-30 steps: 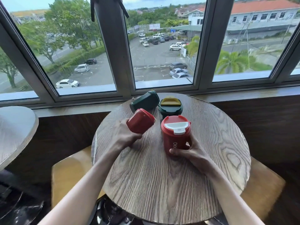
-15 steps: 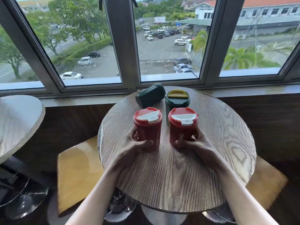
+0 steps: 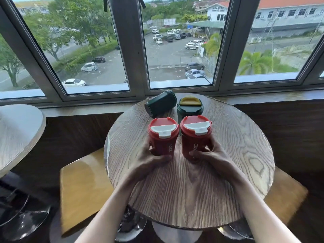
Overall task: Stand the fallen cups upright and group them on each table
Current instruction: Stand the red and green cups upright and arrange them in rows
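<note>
Two red cups with white lid flaps stand upright side by side on the round wooden table (image 3: 228,181). My left hand (image 3: 149,160) wraps the left red cup (image 3: 163,137); my right hand (image 3: 210,155) wraps the right red cup (image 3: 195,135). Behind them an upright dark green cup (image 3: 190,107) with a yellow lid flap stands near the window. To its left a second dark green cup (image 3: 160,103) lies on its side, its base towards me.
A second round table (image 3: 15,134) is at the left edge. Yellow wooden stools (image 3: 82,190) stand under the table on both sides, with chrome bases below. A window sill and wood-panelled wall run right behind the table.
My left hand tipped the left red cup from tilted to upright and set it beside the right one. Both hands still hold their cups.
</note>
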